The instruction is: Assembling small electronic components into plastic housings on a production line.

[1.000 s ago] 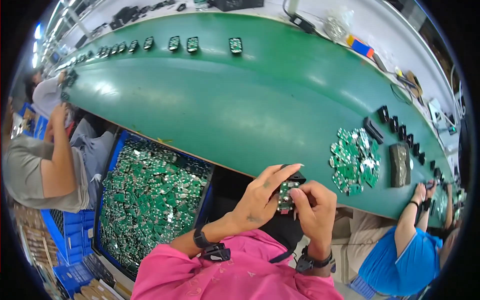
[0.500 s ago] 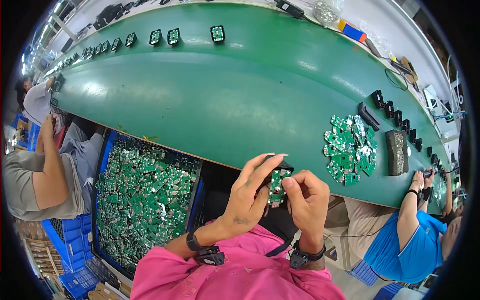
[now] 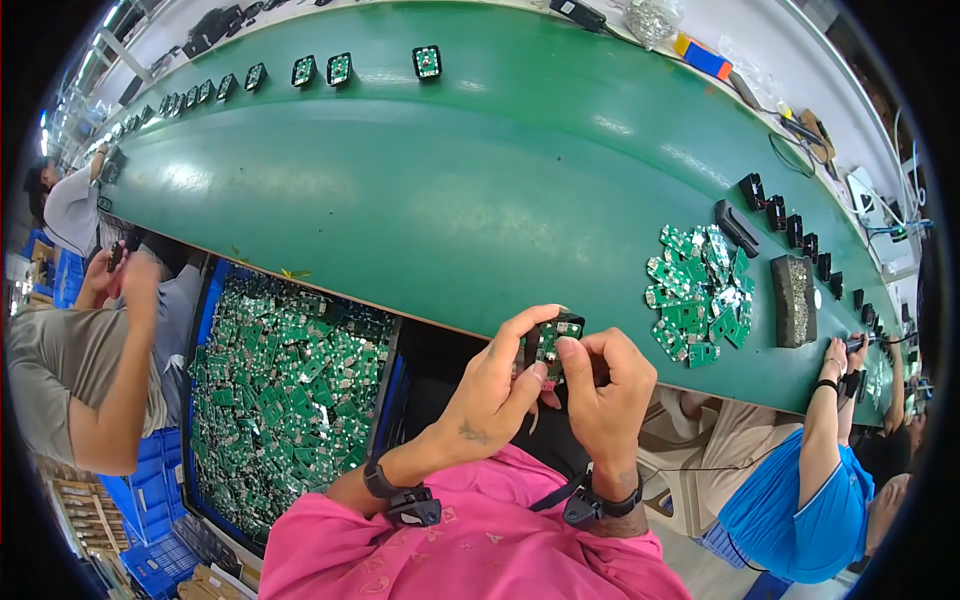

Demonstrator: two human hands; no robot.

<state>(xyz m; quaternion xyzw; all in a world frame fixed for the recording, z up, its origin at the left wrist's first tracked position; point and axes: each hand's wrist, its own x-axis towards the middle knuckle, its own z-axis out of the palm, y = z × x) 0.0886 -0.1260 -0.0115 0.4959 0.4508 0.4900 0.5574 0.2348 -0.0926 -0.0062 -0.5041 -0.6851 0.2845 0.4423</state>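
Your left hand [image 3: 487,392] grips a black case [image 3: 532,345] just off the table's near edge, your right hand [image 3: 608,388] pinching the green circuit board [image 3: 546,346] against it; how deep it sits, I can't tell. Best keep the case steady and press evenly by the board's rim, sparing the parts. Beyond, loose boards [image 3: 690,295] lie piled on the green table [image 3: 450,230].

Letters in thin outline run across the chest of the pink shirt [image 3: 470,530], on the near side of the green surface [image 3: 400,200]; they are the only clear lettering. At the surface's far edge, a black adapter [image 3: 578,13] bears a pale label, too small to read. Any print on the orange-and-blue box [image 3: 703,57], along that same edge, or on the circuit board [image 3: 545,345], at the near edge, cannot be made out.
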